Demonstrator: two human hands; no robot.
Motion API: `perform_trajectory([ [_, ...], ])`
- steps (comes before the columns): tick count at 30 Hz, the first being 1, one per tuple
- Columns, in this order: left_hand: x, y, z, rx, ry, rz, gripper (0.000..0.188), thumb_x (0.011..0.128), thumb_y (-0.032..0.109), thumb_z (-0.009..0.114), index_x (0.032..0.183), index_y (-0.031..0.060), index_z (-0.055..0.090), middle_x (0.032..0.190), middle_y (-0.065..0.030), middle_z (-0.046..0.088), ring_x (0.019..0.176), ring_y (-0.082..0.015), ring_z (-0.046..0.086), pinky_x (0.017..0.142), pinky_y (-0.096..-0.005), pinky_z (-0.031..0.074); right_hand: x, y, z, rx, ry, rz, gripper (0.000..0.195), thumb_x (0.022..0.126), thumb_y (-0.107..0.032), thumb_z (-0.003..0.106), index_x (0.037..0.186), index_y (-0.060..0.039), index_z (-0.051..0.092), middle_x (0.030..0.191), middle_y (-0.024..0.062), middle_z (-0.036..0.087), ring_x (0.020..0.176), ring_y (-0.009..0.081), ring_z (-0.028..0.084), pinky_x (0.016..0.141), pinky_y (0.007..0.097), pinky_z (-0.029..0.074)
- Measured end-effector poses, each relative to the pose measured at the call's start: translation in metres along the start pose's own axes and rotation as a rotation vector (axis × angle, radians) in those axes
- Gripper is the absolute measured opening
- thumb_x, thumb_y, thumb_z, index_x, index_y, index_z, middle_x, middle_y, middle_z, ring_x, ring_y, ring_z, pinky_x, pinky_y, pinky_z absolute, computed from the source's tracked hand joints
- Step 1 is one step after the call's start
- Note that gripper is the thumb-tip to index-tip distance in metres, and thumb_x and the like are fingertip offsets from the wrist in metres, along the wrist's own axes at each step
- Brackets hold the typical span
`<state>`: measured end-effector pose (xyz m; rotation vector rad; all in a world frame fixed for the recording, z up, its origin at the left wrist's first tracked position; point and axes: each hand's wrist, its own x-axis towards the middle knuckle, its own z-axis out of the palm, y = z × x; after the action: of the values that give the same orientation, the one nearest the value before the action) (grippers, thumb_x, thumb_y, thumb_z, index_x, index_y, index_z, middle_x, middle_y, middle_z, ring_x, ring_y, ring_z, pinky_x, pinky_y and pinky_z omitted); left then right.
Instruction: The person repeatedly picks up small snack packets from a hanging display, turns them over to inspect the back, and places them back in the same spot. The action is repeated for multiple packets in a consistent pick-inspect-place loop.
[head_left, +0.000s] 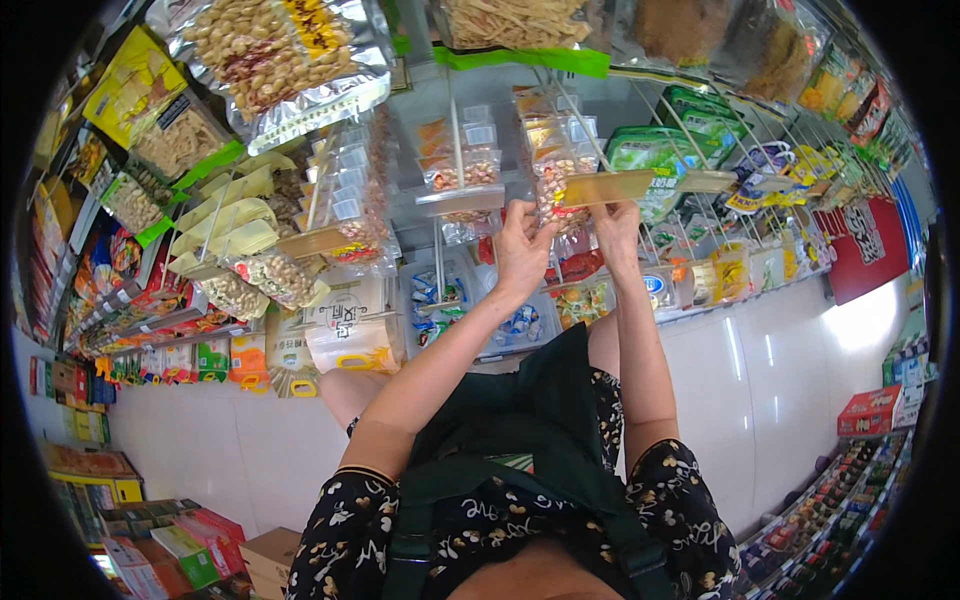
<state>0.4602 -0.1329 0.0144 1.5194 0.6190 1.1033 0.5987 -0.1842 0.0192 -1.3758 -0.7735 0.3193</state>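
Observation:
A clear packet of reddish nuts (552, 180) hangs at the front of a peg hook, with more packets behind it. My left hand (521, 251) has its thumb and fingers on the packet's lower left edge. At the other side, my right hand (618, 232) is raised to the packet's lower right, and its fingertips are partly hidden behind a yellowish label holder (609, 187). That holder covers part of the packet's right side. Left of my hands, similar small nut packets (469, 169) hang on another hook behind a clear label holder (460, 199).
Green bags (660, 154) hang to the right, large nut bags (270, 60) overhead. Peg hooks stick out towards me. Below are plastic bins (439, 300) of wrapped sweets and white rice bags (349, 330). A cardboard box (271, 559) stands behind me, bottle shelves (832, 510) at lower right.

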Motion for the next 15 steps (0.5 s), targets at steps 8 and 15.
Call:
perform_trajectory([
  [8,-0.003,-0.021,-0.002,0.416,0.059,0.250,0.059,0.081,0.010,0.064,0.134,0.0008,0.039,0.114,-0.0203,0.054,0.099,-0.0317,0.054,0.089,-0.0387,0.043,0.005,0.007,0.013,-0.282,0.059,-0.258,0.030,0.085,-0.005,0.057,0.113,0.0059,0.055,0.102,0.0166,0.063,0.093,0.0241,0.060,0.080,0.0369,0.047],
  [15,-0.041,0.002,-0.077,0.552,0.404,0.411,0.063,0.084,0.018,0.062,0.137,-0.0018,0.033,0.130,-0.0235,0.039,0.119,-0.0397,0.036,0.102,-0.0483,0.025,-0.063,-0.024,0.074,-0.324,-0.059,-0.510,0.043,0.085,-0.003,0.058,0.126,0.0030,0.048,0.117,0.0219,0.054,0.109,0.0310,0.054,0.091,0.0372,0.043],
])
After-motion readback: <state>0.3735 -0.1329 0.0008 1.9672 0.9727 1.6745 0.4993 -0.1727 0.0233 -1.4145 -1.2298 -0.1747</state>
